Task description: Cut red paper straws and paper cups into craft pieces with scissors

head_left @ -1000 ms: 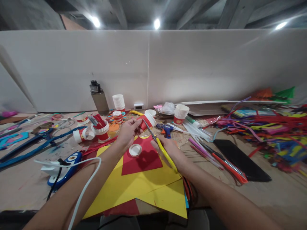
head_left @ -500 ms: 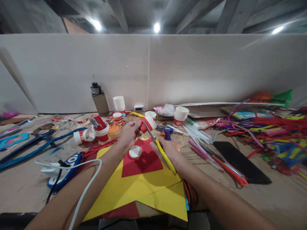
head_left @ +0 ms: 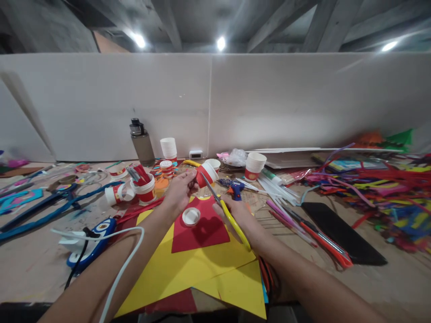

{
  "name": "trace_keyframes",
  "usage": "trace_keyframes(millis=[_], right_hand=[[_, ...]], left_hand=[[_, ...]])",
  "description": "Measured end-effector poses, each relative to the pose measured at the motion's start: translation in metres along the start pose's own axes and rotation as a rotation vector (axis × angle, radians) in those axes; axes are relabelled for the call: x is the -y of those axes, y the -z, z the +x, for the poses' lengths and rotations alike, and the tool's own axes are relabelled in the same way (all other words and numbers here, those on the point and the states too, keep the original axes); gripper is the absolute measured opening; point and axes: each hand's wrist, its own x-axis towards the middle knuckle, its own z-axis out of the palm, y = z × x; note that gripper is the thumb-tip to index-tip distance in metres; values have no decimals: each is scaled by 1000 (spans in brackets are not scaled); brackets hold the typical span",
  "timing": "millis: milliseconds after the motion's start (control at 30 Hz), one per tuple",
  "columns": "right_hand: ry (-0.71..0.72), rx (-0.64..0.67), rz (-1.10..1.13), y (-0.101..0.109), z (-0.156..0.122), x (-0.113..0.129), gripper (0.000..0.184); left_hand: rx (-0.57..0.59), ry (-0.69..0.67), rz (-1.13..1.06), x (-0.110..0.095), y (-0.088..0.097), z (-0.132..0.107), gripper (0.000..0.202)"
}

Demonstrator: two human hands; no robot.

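In the head view my left hand pinches a red and white paper cup, which is tilted on its side above the table. My right hand is closed round the yellow handles of a pair of scissors. The scissor blades reach up to the cup's red side; whether they cut into it I cannot tell. Below the hands lies a sheet of red paper on larger yellow sheets. A small white round cup piece rests on the red sheet.
At the back stand a water bottle and stacked paper cups. A blue glue gun lies beyond my right hand. To the right are a utility knife, a black slab and colourful strips. A white cable crosses my left forearm.
The view has shifted slightly, so the scene sits a little lower. Both hands keep their hold on the cup and scissors, with little visible change between them.
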Motion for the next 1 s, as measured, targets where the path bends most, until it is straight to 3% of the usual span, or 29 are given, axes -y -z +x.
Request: trace_keyframes(millis=[400,667,1000], right_hand=[[-4,-14,70,-2,-2,-5,30],[4,10,72,-3,-3,-3,22],[-57,11,1,0,-1,1,30]], left_hand=[[110,-140,175,3,4,0,28],[29,-47,52,1,2,0,35],[78,-144,156,6,0,-3,31]])
